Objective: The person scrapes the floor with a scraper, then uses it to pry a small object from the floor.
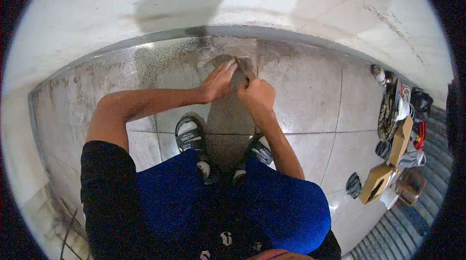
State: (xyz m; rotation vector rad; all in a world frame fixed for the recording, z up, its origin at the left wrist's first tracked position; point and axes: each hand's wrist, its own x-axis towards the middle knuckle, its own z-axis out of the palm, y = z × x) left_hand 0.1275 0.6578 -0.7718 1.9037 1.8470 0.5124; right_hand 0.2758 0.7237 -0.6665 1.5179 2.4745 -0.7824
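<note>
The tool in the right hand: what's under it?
Floor tiles show around the tool, but the patch directly beneath is covered by it and the right hand gripping it, so that can't be seen.

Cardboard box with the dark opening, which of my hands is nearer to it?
Right. The right hand, gripping a tool, is forward and left of the cardboard box; the left hand is farther left.

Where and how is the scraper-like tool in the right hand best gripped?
Probably its near end, approached from the person's side: the right hand closes there, and the scraper-like tool extends away toward the wall, its far end near the left hand.
</note>
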